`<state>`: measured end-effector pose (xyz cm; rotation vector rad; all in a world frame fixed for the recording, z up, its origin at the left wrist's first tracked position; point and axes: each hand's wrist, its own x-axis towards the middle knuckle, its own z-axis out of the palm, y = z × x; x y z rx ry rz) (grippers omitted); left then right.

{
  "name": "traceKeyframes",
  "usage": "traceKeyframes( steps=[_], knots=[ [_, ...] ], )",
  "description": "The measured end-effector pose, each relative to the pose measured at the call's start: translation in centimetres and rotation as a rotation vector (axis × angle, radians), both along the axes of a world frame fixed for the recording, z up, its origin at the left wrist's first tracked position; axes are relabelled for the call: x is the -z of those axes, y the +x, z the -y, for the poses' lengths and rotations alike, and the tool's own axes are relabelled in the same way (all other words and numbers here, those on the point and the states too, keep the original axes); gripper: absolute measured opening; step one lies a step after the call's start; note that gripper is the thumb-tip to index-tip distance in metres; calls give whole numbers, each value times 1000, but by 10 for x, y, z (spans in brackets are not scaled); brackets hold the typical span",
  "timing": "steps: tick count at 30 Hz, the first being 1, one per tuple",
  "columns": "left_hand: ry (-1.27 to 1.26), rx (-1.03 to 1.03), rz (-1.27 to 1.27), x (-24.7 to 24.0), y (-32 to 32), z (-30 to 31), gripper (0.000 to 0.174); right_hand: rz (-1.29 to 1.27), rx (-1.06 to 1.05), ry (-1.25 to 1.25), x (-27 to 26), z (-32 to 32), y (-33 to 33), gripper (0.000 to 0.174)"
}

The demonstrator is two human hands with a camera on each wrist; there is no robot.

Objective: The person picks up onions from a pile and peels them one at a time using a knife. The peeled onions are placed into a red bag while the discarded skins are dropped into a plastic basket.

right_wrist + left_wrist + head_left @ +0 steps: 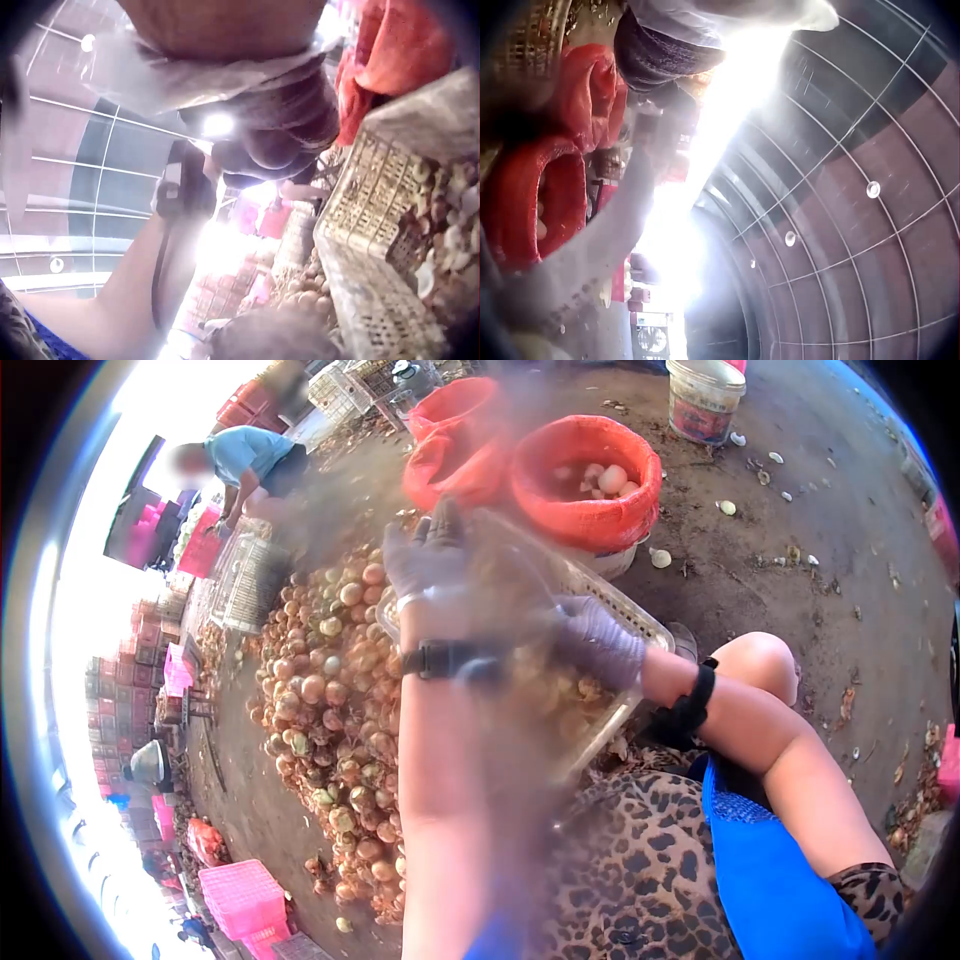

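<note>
On dirty floor (760, 600), has onions (330, 690) piled by the crate (642, 624), probably for easy reach; holds left hand (428, 562) out, fingers straight; can't tell for right hand (603, 640).

Beyond the pale plastic crate (603, 737), a round, red-plastic-lined bucket (590, 528) blocks passage; grey-brown floor (765, 585) opens rightward.

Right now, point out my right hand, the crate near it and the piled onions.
Right hand (602, 644): head view, back of the glove.
Crate (369, 196): right wrist view, its perforated wall.
Onions (330, 685): head view, middle of the pile.
</note>
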<state>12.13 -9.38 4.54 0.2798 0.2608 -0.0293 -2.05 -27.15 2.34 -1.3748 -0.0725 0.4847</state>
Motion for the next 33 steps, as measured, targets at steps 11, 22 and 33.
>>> traceKeyframes(
  steps=[11, 22, 33],
  knots=[
    [197, -421, -87, -20, -70, -66, 41, -91, -267, 262, -36, -84, -60, 25],
    [679, -666, 155, -55, -133, -93, 12, -74, -239, 273, -49, -133, -98, 23],
    [374, -364, 205, -4, -177, -249, 20, 238, -251, 42, -62, -137, -111, 40]
  ],
)
